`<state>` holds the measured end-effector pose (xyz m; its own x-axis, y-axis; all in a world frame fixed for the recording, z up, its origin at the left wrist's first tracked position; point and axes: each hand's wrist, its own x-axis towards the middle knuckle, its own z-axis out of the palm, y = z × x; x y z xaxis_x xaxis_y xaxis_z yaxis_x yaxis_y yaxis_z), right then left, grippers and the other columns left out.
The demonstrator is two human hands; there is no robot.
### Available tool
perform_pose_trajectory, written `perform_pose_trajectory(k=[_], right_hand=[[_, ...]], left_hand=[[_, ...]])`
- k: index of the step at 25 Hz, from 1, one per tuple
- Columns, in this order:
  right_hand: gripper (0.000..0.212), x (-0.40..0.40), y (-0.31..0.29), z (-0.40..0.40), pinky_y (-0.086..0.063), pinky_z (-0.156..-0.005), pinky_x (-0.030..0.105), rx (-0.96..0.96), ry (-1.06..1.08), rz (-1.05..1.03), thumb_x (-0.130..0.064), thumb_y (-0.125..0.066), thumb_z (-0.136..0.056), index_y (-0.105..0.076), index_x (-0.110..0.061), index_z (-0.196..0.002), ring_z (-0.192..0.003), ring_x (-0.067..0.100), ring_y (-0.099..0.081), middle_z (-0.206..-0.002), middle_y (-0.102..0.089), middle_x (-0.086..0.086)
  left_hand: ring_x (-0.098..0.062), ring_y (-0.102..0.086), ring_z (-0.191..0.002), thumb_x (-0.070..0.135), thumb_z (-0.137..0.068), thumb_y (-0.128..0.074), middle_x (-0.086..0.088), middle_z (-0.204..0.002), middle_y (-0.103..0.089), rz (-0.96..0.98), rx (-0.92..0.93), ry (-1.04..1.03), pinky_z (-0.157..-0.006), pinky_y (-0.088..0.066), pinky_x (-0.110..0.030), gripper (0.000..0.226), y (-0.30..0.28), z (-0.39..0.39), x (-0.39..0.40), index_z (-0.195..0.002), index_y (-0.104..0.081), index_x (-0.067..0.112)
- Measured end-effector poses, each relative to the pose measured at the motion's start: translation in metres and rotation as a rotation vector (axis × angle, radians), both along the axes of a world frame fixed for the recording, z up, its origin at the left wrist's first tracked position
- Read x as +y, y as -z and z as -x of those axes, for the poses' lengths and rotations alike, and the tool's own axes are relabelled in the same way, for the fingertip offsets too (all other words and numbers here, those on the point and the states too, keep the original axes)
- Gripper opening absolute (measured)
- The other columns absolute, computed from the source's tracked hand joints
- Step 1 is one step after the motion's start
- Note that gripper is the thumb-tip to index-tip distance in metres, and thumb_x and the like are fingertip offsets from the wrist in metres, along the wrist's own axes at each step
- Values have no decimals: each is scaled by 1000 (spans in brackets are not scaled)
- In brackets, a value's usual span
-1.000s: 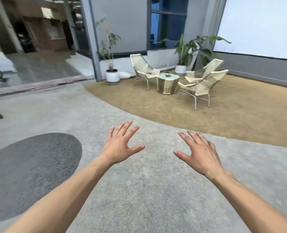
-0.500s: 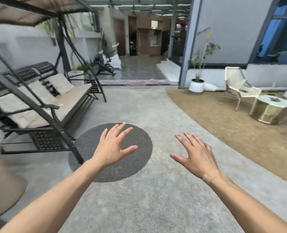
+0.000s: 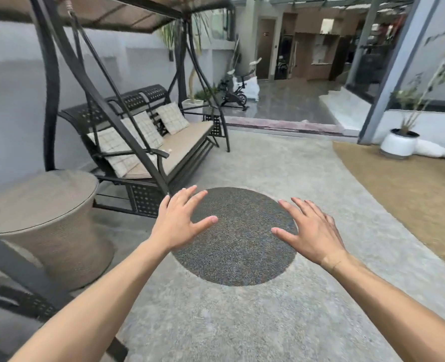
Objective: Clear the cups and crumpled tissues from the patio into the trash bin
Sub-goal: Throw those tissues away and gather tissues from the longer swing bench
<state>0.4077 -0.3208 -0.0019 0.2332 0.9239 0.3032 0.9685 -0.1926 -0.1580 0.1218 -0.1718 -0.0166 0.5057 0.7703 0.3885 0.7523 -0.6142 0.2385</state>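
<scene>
My left hand [image 3: 181, 220] and my right hand [image 3: 311, 229] are stretched out in front of me, palms down, fingers spread, holding nothing. They hover above a dark round patch [image 3: 238, 246] in the grey patio floor. A small white lump [image 3: 169, 150], perhaps a crumpled tissue, lies on the seat of the swing bench [image 3: 179, 147] at the left; it is too small to be sure. I see no cup and no trash bin.
The black metal swing bench with checked cushions stands along the left wall. A round beige side table [image 3: 46, 218] is at the near left. A white planter [image 3: 400, 143] stands at the right by a tan gravel area [image 3: 412, 194]. An exercise bike [image 3: 233, 91] stands at the back.
The view has swung left: the chairs and small round table have left the frame, and the swing bench and beige side table have come in. Both hands stay open and empty.
</scene>
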Motion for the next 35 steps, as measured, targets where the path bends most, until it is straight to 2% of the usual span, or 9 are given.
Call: perform_pose_trajectory(k=[7,11,17,21,26,30,35], right_hand=[[76,118,12,-23,-28,-110,48,21,-141,-3,-78,-40,-77,-22,-46,-143,-142,19,-22,-154,-28,-5],[76,191,13,-62,-27,-111,51,33,-192,-21,-78,-39,-77,-21,-46,-144,-142,20,-21,-155,-27,-3],[76,292,4,-139,-27,-111,51,27,-228,-1,-77,-41,-78,-22,-46,-144,-143,21,-21,-155,-26,-4],[76,351,7,-161,-25,-109,51,28,-253,20,-78,-39,-76,-22,-47,-144,-143,21,-20,-156,-25,-5],[77,440,21,-163,-24,-110,52,38,-289,39,-80,-35,-75,-19,-47,-144,-144,21,-19,-157,-23,-5],[78,524,39,-146,-19,-111,52,27,-323,61,-82,-32,-75,-15,-48,-144,-144,20,-16,-157,-21,-6],[80,634,45,-118,-16,-113,53,31,-312,96,-83,-31,-75,-13,-49,-145,-145,19,-13,-158,-18,-7]], left_hand=[[-12,-17,-146,85,-76,-31,9,-158,-25,37,7,-104,-119,-8,-48,83,12,-10,75,-147,-29,42],[-12,-16,-146,88,-74,-25,9,-158,-25,17,28,-145,-119,-8,-49,87,4,-47,133,-147,-28,41],[-12,-17,-146,87,-75,-29,9,-158,-24,69,1,-203,-119,-8,-49,85,0,-119,222,-147,-28,42],[-11,-17,-146,84,-77,-34,9,-158,-26,74,0,-225,-119,-8,-49,81,4,-138,269,-147,-28,42],[-12,-18,-145,87,-75,-28,9,-157,-26,78,-4,-266,-119,-8,-48,85,19,-135,343,-147,-29,41],[-12,-20,-145,88,-75,-27,8,-156,-29,67,8,-268,-119,-12,-49,85,36,-124,422,-146,-29,41],[-11,-19,-145,87,-76,-29,9,-156,-28,82,29,-235,-119,-8,-47,83,45,-100,528,-146,-29,41]])
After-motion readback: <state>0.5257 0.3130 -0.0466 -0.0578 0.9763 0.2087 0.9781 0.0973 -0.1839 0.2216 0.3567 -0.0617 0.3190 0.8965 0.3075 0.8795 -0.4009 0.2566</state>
